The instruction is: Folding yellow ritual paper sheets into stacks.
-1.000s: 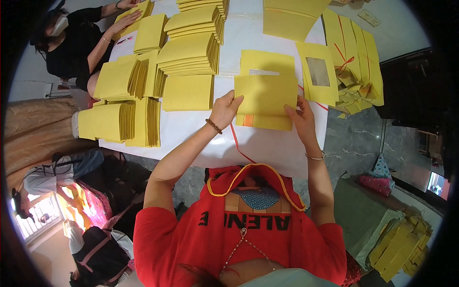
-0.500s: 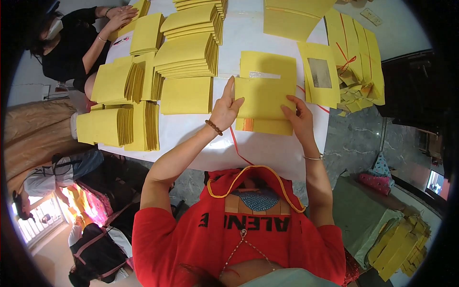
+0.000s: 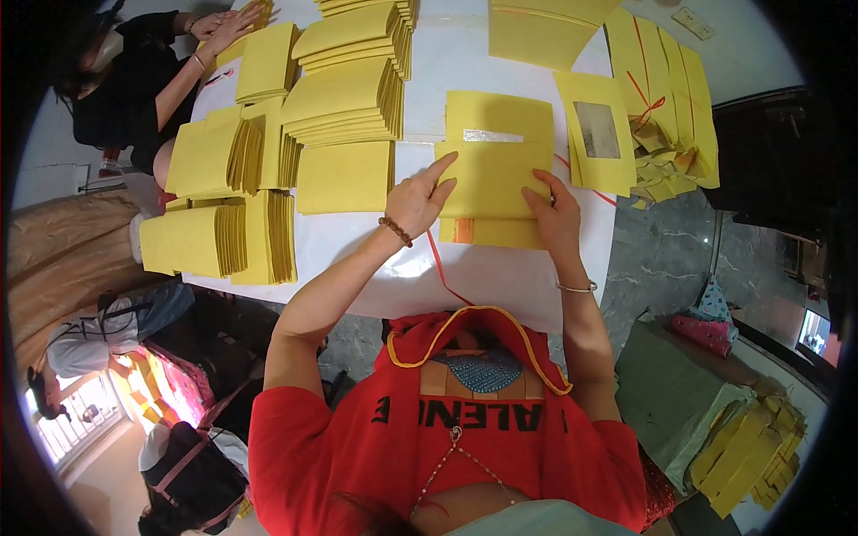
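A folded yellow paper piece lies on the table in front of me, with a pale patch showing near its top and an orange strip near its bottom. My left hand rests at its left edge, index finger and thumb stretched out over the paper; the other fingers are tucked and partly hidden. At the right edge, my right hand holds the paper, thumb and index finger lying on top. Just right of it is another yellow piece with a grey window-like patch.
Stacks of folded yellow paper cover the table's left side. A tall yellow stack stands at the far edge. Tied yellow bundles hang over the right side. A person in black presses yellow paper at the far left. A red ribbon crosses the table.
My left index finger has shifted right and slightly down, inward over the paper's upper fold. The right hand keeps its place at the right edge. The co-worker's hands have shifted slightly.
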Action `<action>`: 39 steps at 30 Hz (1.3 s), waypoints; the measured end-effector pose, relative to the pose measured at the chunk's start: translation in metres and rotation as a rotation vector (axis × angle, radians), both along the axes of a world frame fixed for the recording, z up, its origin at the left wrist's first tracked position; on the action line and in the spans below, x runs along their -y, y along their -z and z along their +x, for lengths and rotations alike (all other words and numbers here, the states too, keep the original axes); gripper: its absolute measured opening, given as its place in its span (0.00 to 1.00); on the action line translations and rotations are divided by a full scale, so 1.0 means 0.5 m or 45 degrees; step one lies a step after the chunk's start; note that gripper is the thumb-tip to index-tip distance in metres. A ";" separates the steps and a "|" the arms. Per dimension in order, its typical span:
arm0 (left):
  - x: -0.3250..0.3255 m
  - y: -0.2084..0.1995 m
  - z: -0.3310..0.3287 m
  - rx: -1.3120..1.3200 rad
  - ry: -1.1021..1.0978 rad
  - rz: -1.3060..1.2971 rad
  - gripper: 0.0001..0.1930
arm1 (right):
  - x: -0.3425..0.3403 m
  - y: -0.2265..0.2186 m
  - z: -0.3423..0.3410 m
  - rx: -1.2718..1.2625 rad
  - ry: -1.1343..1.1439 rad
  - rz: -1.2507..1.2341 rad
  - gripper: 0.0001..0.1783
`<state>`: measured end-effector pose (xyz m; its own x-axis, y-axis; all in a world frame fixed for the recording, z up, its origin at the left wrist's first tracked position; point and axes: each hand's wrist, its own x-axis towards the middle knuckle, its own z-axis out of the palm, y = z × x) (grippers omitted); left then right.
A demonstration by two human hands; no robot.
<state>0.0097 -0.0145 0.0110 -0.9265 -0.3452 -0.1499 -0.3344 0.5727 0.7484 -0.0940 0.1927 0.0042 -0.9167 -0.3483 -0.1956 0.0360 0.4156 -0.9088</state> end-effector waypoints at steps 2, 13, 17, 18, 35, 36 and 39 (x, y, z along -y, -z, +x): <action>0.000 -0.011 0.006 0.000 0.077 -0.185 0.21 | -0.001 0.003 -0.001 -0.010 -0.003 0.006 0.21; -0.089 -0.015 0.019 -0.522 0.843 -0.611 0.36 | 0.001 0.010 0.000 -0.098 0.004 0.089 0.21; -0.089 0.004 0.018 -0.429 0.833 -0.602 0.37 | 0.000 0.010 0.006 -0.215 0.008 0.118 0.20; -0.089 0.006 0.016 -0.426 0.836 -0.604 0.37 | 0.001 -0.001 0.005 -0.121 0.003 0.171 0.21; -0.040 0.059 0.029 -0.489 0.451 0.271 0.16 | 0.070 0.015 0.015 -0.735 -0.804 0.238 0.27; -0.046 0.058 0.031 -0.487 0.449 0.274 0.16 | 0.072 0.020 0.016 -0.853 -0.815 0.328 0.27; -0.061 0.069 0.041 -0.489 0.052 -0.432 0.23 | 0.079 0.020 0.022 -1.062 -0.847 0.517 0.28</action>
